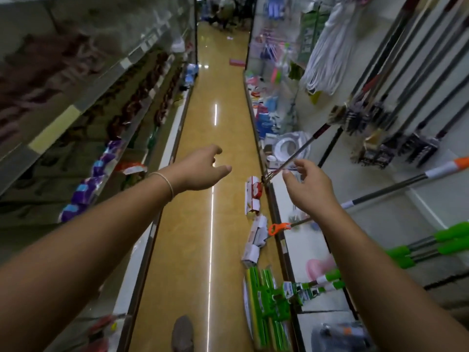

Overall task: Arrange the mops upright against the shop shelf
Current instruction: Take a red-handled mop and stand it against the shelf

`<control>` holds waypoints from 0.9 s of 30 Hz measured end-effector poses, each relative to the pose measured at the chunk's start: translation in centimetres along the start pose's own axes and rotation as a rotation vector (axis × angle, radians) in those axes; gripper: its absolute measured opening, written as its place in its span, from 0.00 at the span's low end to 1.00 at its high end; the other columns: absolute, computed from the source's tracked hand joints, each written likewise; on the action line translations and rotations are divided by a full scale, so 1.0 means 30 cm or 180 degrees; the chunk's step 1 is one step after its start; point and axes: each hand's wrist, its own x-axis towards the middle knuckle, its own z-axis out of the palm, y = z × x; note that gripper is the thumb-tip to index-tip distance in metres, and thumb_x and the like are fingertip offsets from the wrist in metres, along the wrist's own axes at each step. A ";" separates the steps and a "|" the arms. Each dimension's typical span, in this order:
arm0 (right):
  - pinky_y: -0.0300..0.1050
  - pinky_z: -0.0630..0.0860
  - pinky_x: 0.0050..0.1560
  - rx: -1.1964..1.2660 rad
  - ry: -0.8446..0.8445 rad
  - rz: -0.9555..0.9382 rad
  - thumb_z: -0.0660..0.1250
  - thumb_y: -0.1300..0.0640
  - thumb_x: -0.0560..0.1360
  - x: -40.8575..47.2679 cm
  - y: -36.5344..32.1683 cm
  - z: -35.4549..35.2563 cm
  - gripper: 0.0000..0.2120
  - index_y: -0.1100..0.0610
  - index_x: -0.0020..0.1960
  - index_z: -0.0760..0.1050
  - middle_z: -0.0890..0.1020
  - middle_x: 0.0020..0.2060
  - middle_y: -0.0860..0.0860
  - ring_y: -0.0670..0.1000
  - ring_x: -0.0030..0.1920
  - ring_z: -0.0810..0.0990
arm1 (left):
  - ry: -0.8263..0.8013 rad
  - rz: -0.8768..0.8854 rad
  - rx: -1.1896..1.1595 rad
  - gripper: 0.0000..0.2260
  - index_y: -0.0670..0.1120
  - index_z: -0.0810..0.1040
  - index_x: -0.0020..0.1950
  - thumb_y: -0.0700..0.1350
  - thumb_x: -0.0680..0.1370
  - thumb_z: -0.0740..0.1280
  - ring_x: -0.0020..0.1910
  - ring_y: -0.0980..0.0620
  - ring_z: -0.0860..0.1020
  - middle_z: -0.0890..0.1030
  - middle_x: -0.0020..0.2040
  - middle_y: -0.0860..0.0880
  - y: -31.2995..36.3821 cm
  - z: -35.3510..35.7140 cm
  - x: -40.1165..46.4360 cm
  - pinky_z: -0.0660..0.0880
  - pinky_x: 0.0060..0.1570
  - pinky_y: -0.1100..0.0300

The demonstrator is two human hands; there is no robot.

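Several mops lean against the right-hand shelf point(291, 252) with their heads on the floor. Nearest is a green mop point(269, 301), its green-gripped handles point(416, 250) slanting right. Beyond it stand a white-headed mop with an orange bracket point(278, 228), then a red-and-white boxed mop head point(253, 194) with a thin metal handle point(299, 151). My left hand point(203, 168) is stretched out over the aisle, fingers apart, holding nothing. My right hand point(309, 186) hovers open just in front of the thin handle, not touching it.
A narrow yellow-tiled aisle point(200, 224) runs ahead between two shelf rows. The left shelves point(83, 158) hold packaged goods. Brooms and brushes point(380, 128) hang on the right wall, with white hangers point(327, 47) further back. My foot point(182, 331) shows at the bottom.
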 end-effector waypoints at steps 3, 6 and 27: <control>0.49 0.70 0.66 -0.0079 0.0023 0.0086 0.64 0.49 0.79 0.146 -0.079 0.085 0.23 0.56 0.72 0.69 0.75 0.68 0.54 0.54 0.67 0.74 | 0.0003 0.0005 -0.0137 0.27 0.51 0.62 0.76 0.58 0.79 0.63 0.65 0.46 0.74 0.72 0.70 0.45 -0.067 -0.092 0.180 0.74 0.58 0.52; 0.48 0.71 0.64 -0.0085 0.0060 0.0149 0.65 0.49 0.79 0.275 -0.144 0.165 0.24 0.55 0.72 0.69 0.75 0.68 0.53 0.51 0.61 0.76 | 0.0069 0.0133 -0.0148 0.26 0.50 0.62 0.75 0.57 0.80 0.62 0.65 0.47 0.74 0.72 0.70 0.46 -0.112 -0.171 0.334 0.73 0.57 0.54; 0.47 0.73 0.59 0.0048 0.0077 0.0260 0.66 0.50 0.78 1.230 -0.229 0.430 0.26 0.55 0.74 0.67 0.77 0.66 0.54 0.50 0.56 0.76 | 0.0414 0.0706 0.0049 0.22 0.48 0.66 0.73 0.56 0.82 0.57 0.64 0.48 0.74 0.74 0.68 0.46 -0.202 -0.290 1.267 0.72 0.59 0.55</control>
